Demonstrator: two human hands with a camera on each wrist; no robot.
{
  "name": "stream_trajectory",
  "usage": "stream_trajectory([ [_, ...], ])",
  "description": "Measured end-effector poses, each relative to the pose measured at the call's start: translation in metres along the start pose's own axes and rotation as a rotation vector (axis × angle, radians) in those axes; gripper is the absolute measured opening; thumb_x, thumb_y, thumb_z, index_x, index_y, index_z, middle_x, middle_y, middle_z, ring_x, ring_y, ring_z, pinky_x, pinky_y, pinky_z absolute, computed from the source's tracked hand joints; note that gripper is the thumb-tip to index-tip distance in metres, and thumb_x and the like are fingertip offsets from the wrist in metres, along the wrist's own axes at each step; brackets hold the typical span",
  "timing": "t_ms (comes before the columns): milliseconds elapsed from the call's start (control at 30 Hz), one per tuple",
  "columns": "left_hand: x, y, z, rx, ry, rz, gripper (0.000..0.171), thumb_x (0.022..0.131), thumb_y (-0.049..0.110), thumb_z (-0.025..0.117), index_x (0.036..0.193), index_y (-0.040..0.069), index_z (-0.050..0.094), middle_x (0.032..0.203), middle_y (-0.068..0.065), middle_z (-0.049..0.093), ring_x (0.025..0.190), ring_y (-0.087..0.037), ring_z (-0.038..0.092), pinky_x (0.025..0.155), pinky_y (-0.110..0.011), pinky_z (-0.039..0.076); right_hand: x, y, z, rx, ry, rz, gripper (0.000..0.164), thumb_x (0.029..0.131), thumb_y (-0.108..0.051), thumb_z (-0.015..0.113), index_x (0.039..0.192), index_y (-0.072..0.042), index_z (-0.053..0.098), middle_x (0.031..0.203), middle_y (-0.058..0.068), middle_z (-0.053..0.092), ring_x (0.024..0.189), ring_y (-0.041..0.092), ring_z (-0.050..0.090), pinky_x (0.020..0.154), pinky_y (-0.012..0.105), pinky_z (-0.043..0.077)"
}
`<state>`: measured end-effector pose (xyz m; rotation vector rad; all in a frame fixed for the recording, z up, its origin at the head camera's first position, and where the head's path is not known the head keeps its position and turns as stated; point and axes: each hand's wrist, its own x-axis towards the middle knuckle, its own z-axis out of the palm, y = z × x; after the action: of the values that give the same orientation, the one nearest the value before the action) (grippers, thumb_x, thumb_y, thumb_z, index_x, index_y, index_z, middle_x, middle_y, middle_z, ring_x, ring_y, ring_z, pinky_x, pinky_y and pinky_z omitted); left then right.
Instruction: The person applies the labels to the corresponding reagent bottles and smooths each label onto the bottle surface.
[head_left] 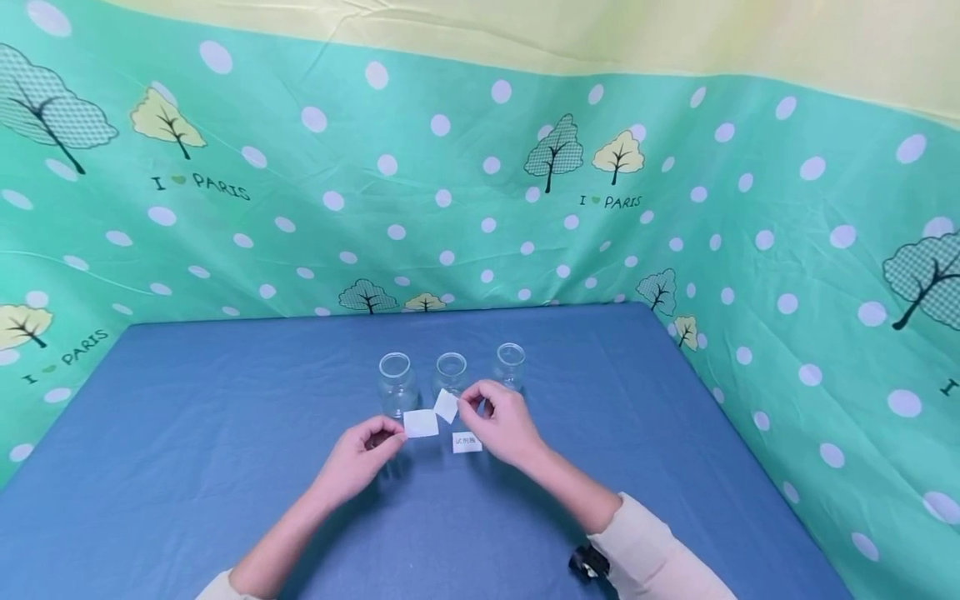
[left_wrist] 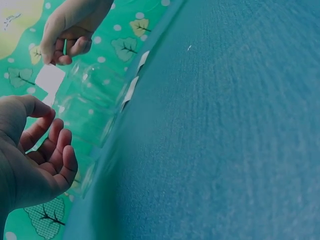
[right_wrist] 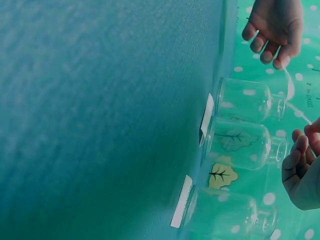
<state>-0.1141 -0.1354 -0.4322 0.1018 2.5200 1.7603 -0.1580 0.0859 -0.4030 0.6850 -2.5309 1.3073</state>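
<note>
My left hand pinches a white rectangular paper label between thumb and forefinger, its blank face toward the head camera. A smaller white paper piece, tilted, is pinched by my right hand. Its edge comes close to the label in the left hand. Both are held up in front of three clear glass jars: the left jar, the middle jar and the right jar. A white card with dark printed characters lies below the right hand. The right hand partly hides the middle and right jars.
In the right wrist view, white cards lie by the jar bases, one card by the nearest jar and another card farther off. A blue cloth covers the table. Green patterned fabric hangs behind and along the right side.
</note>
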Motion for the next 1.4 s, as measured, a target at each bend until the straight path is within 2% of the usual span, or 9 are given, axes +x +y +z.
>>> stream_trajectory([
  [133, 0.000, -0.004, 0.000, 0.014, -0.006, -0.022, 0.011, 0.088, 0.015, 0.063, 0.093, 0.006, 0.065, 0.072, -0.003, 0.057, 0.063, -0.010, 0.052, 0.058, -0.022, 0.043, 0.000, 0.002, -0.001, -0.016, -0.004, 0.011, 0.006, 0.083, -0.012, 0.062, 0.080, -0.014, 0.066, 0.074, -0.005, 0.059, 0.060, 0.004, 0.046, 0.056, 0.018, 0.042],
  [300, 0.001, -0.008, -0.001, 0.029, -0.023, -0.023, 0.012, 0.088, 0.017, 0.063, 0.094, 0.006, 0.065, 0.074, -0.006, 0.059, 0.062, -0.007, 0.050, 0.059, -0.021, 0.043, 0.000, 0.005, -0.002, -0.034, -0.003, 0.020, 0.006, 0.084, -0.012, 0.063, 0.080, -0.015, 0.066, 0.074, -0.006, 0.059, 0.061, 0.005, 0.047, 0.057, 0.018, 0.042],
  [533, 0.001, -0.009, -0.004, 0.067, -0.052, -0.023, 0.015, 0.089, 0.020, 0.062, 0.095, 0.007, 0.065, 0.078, -0.007, 0.062, 0.060, -0.013, 0.055, 0.057, -0.022, 0.043, -0.001, 0.007, -0.003, -0.053, 0.003, 0.025, 0.005, 0.084, -0.013, 0.063, 0.081, -0.016, 0.066, 0.073, -0.006, 0.058, 0.061, 0.008, 0.048, 0.057, 0.018, 0.042],
  [767, 0.002, -0.011, -0.005, 0.103, -0.065, -0.034, 0.014, 0.088, 0.020, 0.063, 0.094, 0.007, 0.065, 0.076, -0.006, 0.062, 0.060, -0.012, 0.055, 0.057, -0.022, 0.043, -0.002, 0.008, -0.004, -0.076, -0.004, 0.024, 0.006, 0.084, -0.013, 0.063, 0.080, -0.016, 0.066, 0.073, -0.006, 0.058, 0.061, 0.004, 0.047, 0.057, 0.018, 0.042],
  [1000, 0.002, -0.015, -0.006, 0.214, -0.062, -0.034, 0.008, 0.088, 0.017, 0.062, 0.089, 0.009, 0.065, 0.070, 0.000, 0.057, 0.059, -0.005, 0.049, 0.058, -0.021, 0.041, -0.002, 0.007, -0.004, -0.076, -0.006, 0.035, 0.005, 0.084, -0.014, 0.063, 0.080, -0.016, 0.066, 0.073, -0.007, 0.058, 0.062, 0.004, 0.046, 0.058, 0.018, 0.042],
  [1400, -0.003, -0.016, -0.009, 0.381, -0.019, -0.078, 0.006, 0.084, 0.014, 0.059, 0.082, 0.013, 0.065, 0.063, 0.004, 0.054, 0.058, -0.007, 0.048, 0.058, -0.021, 0.038, -0.003, 0.009, -0.001, -0.087, -0.001, 0.024, 0.006, 0.083, -0.013, 0.063, 0.079, -0.017, 0.066, 0.072, -0.008, 0.059, 0.062, 0.003, 0.046, 0.058, 0.017, 0.042],
])
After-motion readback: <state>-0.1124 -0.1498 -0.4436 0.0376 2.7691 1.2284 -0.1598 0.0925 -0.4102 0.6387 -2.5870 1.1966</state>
